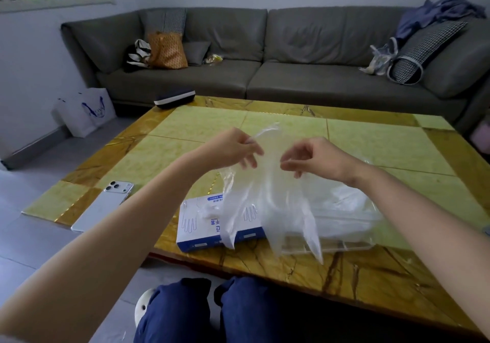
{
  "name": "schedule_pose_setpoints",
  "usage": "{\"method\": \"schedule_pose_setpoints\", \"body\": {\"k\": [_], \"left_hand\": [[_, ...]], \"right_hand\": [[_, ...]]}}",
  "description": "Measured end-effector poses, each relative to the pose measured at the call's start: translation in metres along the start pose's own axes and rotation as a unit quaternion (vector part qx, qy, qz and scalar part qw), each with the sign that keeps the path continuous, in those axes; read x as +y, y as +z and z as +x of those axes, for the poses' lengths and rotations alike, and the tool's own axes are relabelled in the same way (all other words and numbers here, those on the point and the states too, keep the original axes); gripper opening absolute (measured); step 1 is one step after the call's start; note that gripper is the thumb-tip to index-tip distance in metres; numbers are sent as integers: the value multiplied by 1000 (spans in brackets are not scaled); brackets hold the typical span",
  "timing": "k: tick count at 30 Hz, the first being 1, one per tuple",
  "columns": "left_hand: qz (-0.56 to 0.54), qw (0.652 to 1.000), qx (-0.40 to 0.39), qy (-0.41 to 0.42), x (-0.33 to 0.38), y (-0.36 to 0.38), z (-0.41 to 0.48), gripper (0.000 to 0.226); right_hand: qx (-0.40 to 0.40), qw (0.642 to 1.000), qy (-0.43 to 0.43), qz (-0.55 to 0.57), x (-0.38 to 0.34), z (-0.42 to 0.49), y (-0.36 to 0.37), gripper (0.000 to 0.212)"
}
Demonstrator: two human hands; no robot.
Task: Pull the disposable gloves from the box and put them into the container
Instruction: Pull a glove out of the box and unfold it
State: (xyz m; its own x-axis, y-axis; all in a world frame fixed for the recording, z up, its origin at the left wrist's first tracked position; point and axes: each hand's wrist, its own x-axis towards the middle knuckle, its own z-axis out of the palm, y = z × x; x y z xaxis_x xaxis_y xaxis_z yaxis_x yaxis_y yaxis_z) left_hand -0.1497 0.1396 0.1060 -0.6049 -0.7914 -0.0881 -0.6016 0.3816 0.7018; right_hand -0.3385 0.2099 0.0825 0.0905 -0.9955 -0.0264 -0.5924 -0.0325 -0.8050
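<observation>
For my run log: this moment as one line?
glove: held over box, container | left hand: pinches glove | right hand: pinches glove | container: gloves inside

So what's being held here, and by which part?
A clear thin plastic glove, pinched at its cuff end by the left hand and right hand; its fingers hang down.

The glossy yellow-and-amber marble table (371, 141) carries a white smartphone (103, 207) face down near left, a blue-and-white cardboard glove box (196, 226) at the near edge, a clear plastic container (350, 226) just right of it, and a dark oblong case (175, 98) far left.
</observation>
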Motion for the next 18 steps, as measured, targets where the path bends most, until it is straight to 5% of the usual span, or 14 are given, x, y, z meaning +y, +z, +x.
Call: {"method": "schedule_pose_setpoints", "body": {"k": [4, 7, 13, 16, 18], "left_hand": [[23, 999, 26, 2, 3, 11, 25, 28], [-1, 991, 129, 46, 17, 16, 42, 25], [-59, 939, 288, 177, 40, 23, 52, 30], [-63, 945, 252, 201, 22, 39, 49, 20], [-33, 963, 196, 183, 3, 51, 50, 32]], "right_hand": [[85, 994, 10, -63, 9, 2, -23, 14], [168, 981, -2, -95, 11, 6, -49, 13], [432, 857, -229, -165, 3, -7, -76, 8], [429, 810, -308, -256, 14, -22, -64, 5], [361, 818, -306, -328, 32, -30, -54, 14]]}}
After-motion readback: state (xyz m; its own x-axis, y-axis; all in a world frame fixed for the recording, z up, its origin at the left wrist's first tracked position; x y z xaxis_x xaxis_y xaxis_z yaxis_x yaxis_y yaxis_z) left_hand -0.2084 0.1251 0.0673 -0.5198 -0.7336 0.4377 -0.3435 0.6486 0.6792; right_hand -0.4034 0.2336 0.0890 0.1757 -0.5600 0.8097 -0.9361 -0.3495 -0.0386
